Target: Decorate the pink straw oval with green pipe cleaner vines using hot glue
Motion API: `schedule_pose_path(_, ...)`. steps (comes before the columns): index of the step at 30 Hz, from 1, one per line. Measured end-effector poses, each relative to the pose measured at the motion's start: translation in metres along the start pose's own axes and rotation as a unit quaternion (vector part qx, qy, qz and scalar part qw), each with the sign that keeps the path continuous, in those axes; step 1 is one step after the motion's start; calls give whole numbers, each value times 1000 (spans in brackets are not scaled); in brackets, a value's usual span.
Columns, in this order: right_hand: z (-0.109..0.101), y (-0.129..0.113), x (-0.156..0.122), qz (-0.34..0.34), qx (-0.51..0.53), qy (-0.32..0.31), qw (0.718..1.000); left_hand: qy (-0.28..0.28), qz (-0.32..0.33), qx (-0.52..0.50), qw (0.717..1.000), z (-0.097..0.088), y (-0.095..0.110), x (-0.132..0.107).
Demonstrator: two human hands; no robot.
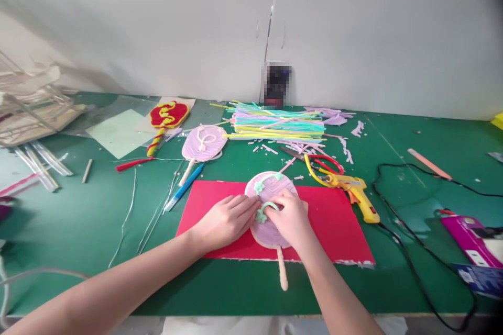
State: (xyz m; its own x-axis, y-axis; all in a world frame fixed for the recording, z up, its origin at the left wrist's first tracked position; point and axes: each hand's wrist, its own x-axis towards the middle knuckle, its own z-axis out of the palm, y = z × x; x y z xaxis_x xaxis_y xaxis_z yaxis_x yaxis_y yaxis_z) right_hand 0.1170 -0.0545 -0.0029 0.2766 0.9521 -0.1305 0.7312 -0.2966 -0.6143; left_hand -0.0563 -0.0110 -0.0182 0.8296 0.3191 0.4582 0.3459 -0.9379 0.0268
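A round lilac hand fan [271, 238] with a cream rim and handle lies on a red board [334, 230]. Two mint-green flower pieces of fuzzy pipe cleaner are on its face; the upper flower sprig [259, 187] curves along the top. My right hand [291, 217] is closed, thumb and fingers pinching the curled stem of the lower flower sprig [261, 215]. From the left, my left hand [230, 220] reaches over the fan's edge, its fingers closed together and fingertips at the fan beside the lower sprig. My left thumb is mostly hidden.
Behind lie a second lilac fan [204, 144], a red-and-yellow fan [168, 115] and a pipe cleaner bundle [279, 121]. Right of the board are a yellow glue gun [356, 193] with black cord and red-handled scissors [326, 162]. A blue pen [184, 188] and wires lie left.
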Motion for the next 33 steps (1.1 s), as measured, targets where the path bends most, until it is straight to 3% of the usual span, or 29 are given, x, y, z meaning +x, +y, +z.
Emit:
schedule_pose_path(10, -2, -2, -2, -4, -14, -6, 1000, -47, -43, -88, 994, -3, -8, 1)
schedule_pose_path(15, -9, 8, -4, -21, 94, -26, 995, -57, -54, -94, 992, -2, -8, 1)
schedule_pose_path(21, -33, 29, -12, -45, 181, -84, 979, -58, -59, -110, 990, -1, -8, 3)
schedule_pose_path(28, -33, 31, -7, -105, 158, -1, 982, -62, -63, -106, 991, -3, -7, 2)
schedule_pose_path(33, -26, 29, -7, -110, 153, 11, 982, -59, -60, -98, 992, -3, -7, 2)
